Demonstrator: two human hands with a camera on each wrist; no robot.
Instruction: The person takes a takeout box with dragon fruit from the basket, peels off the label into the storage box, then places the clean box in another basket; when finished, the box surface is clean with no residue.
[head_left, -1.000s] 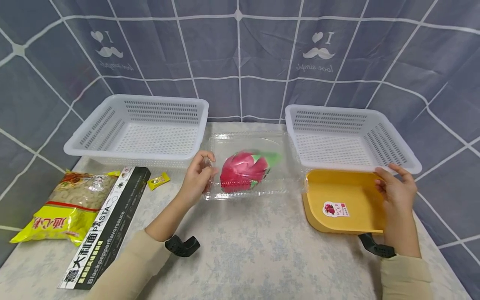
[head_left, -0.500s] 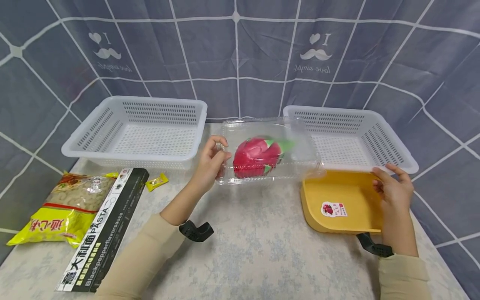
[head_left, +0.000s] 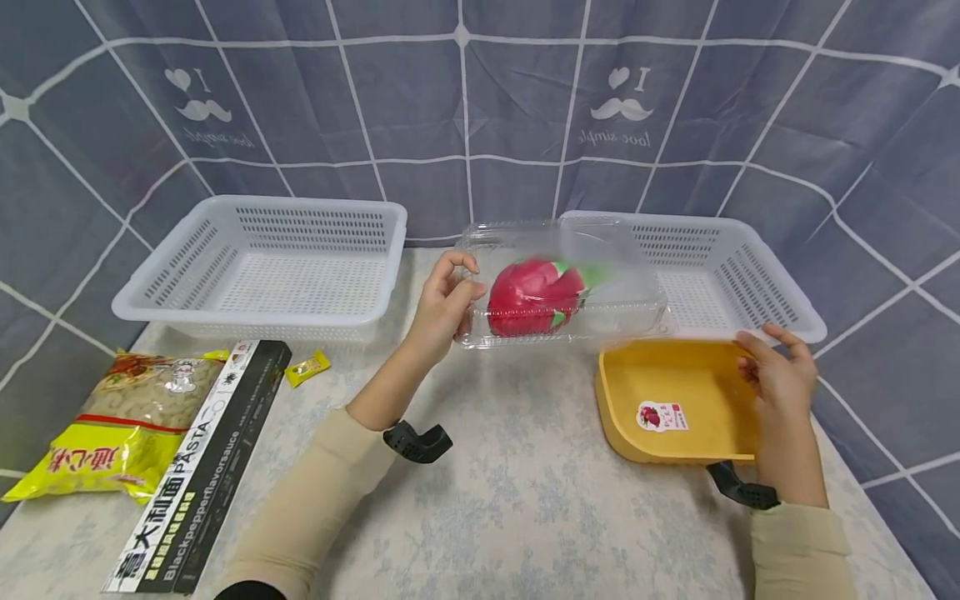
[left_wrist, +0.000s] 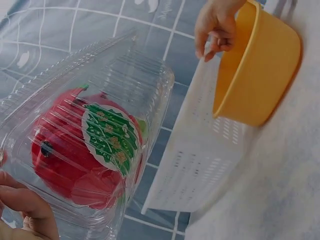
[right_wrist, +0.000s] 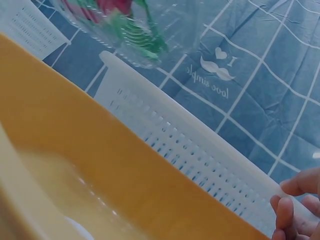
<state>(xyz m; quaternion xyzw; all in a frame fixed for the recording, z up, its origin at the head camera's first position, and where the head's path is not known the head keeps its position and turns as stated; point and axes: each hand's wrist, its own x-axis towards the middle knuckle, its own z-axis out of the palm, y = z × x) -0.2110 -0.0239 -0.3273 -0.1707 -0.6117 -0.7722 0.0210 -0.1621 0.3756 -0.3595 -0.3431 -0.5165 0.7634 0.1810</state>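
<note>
My left hand (head_left: 444, 308) grips the left edge of a clear plastic clamshell box (head_left: 626, 312), held up off the table. Inside lies a red dragon fruit (head_left: 532, 296) with green tips; the left wrist view shows a green-and-white label (left_wrist: 111, 136) on it. The box's right part overlaps the white basket on the right (head_left: 701, 304) in the head view. My right hand (head_left: 783, 379) is beside that basket's front rim, over the right end of a yellow tub (head_left: 697, 446). Its fingers are loosely bent; whether they touch the rim is unclear.
Another white basket (head_left: 258, 312) stands at the back left. In front of it lie a yellow bag of pasta (head_left: 123, 425), a long black-and-white pasta box (head_left: 202, 467) and a small yellow wrapped sweet (head_left: 307, 367). A grey-blue checked curtain (head_left: 420, 108) hangs behind.
My left hand has carried the clamshell box with the dragon fruit up and to the right, towards the right basket. My right hand has stayed by the basket and tub. The head view has shifted slightly.
</note>
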